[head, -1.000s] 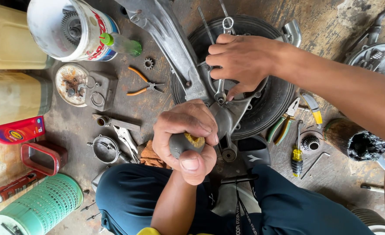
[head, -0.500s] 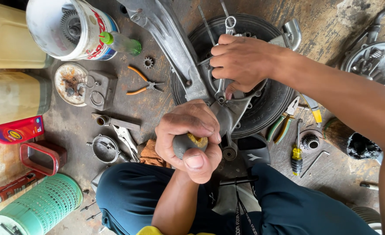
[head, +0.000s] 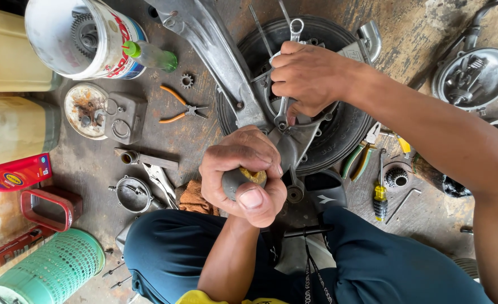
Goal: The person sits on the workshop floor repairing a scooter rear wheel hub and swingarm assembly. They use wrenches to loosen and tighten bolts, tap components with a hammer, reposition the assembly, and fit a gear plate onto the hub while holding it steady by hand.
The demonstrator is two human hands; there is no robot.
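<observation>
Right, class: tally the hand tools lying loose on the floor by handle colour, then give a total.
Orange-handled pliers: 1
Green-handled pliers: 1
Yellow-handled screwdriver: 1
Bare silver locking pliers: 1
Total: 4

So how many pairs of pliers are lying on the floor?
2: orange-handled pliers left of the wheel, green-handled pliers right of it. Others may be hidden.

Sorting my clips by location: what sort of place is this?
Probably a small motorcycle repair workshop, working on the floor: a wheel with tyre under the hands, orange-handled pliers and a yellow screwdriver on stained concrete, and a bucket of gear parts.
</observation>
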